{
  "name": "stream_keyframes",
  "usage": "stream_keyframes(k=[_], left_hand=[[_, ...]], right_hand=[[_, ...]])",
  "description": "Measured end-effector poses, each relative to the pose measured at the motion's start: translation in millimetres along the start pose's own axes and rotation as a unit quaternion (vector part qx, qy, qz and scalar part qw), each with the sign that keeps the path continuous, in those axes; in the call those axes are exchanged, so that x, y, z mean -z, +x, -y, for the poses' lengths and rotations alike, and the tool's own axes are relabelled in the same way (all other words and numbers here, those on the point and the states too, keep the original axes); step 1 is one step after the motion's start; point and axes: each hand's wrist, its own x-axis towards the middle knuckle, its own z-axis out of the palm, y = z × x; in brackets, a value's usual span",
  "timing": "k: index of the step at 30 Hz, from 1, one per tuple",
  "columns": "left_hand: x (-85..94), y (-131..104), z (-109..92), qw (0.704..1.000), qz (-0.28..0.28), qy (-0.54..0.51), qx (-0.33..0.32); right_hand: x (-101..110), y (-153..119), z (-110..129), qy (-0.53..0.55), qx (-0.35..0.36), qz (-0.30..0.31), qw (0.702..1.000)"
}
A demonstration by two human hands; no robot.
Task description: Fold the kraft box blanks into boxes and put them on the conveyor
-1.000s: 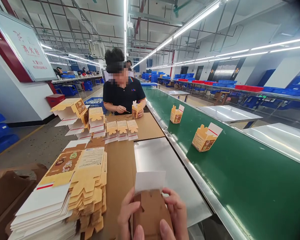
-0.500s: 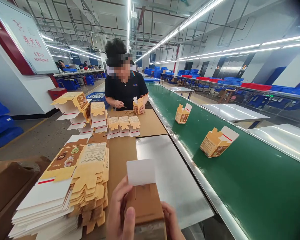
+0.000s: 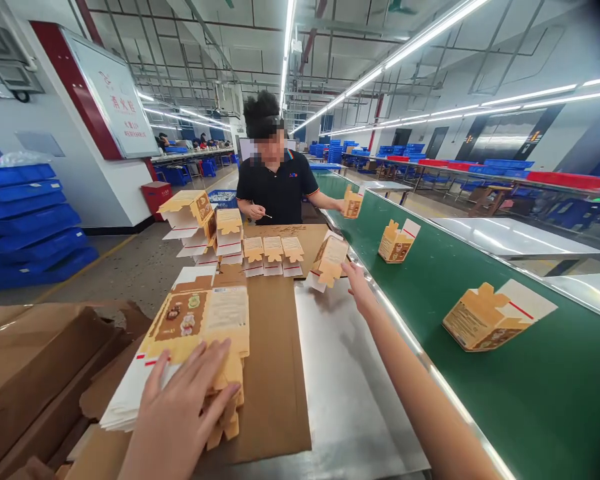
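Note:
My left hand (image 3: 183,400) lies flat, fingers spread, on the stack of flat printed cartons (image 3: 205,320) at the table's near left. My right hand (image 3: 357,287) reaches forward, and its fingertips hold the lower edge of a folded yellow box (image 3: 330,259). The box is tilted just above the table, beside a row of three folded boxes (image 3: 273,250). Across the table a co-worker (image 3: 279,190) holds another box (image 3: 353,203) out over the green belt (image 3: 430,293) and has a thin stick in the other hand.
Two folded boxes (image 3: 397,241) (image 3: 495,317) lie on the conveyor at my right. A pile of folded boxes (image 3: 200,220) stands at the far left. A brown cardboard sheet (image 3: 275,373) covers part of the steel table (image 3: 340,373). Brown cartons (image 3: 30,360) and blue crates (image 3: 25,220) stand left.
Both hands held the box close to me before. Now my right hand has carried it forward toward the row of boxes, and my left hand has dropped onto the flat stack. The belt's boxes moved nearer.

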Motion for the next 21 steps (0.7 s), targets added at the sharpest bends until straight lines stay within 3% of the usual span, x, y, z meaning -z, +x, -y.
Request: stream_keyframes(k=[3,7,11,13,14,17,19,21], left_hand=[[-0.6,-6,-10,0.998,-0.036,-0.034,-0.028],[-4.0,-6,-37,0.994,-0.074,-0.075,-0.036],[-5.6,-9,-66,0.975,-0.053,-0.207,-0.062],[0.9,-11,-77,0.960,-0.074,-0.267,0.030],[6.2,-10,-83,0.948,-0.098,-0.281,0.110],[24.1,-6,-97,0.862,-0.142,-0.342,0.345],[31.3,-3,-105,0.792,-0.118,-0.442,0.404],[32.3,-2,-113,0.745,-0.081,-0.535,0.391]], right_hand=[[-10,-39,-15,0.003,0.012,0.023,1.000],[-33,-110,-46,0.040,-0.082,0.158,0.983],[-58,-134,-50,0.116,-0.125,0.277,0.946],[-58,-135,-44,0.153,-0.109,0.283,0.941],[-53,-136,-41,0.166,-0.100,0.277,0.941],[-24,-154,-38,0.175,-0.084,0.253,0.948],[-2,-174,-42,0.159,-0.074,0.220,0.960],[15,-194,-46,0.130,-0.034,0.189,0.973]])
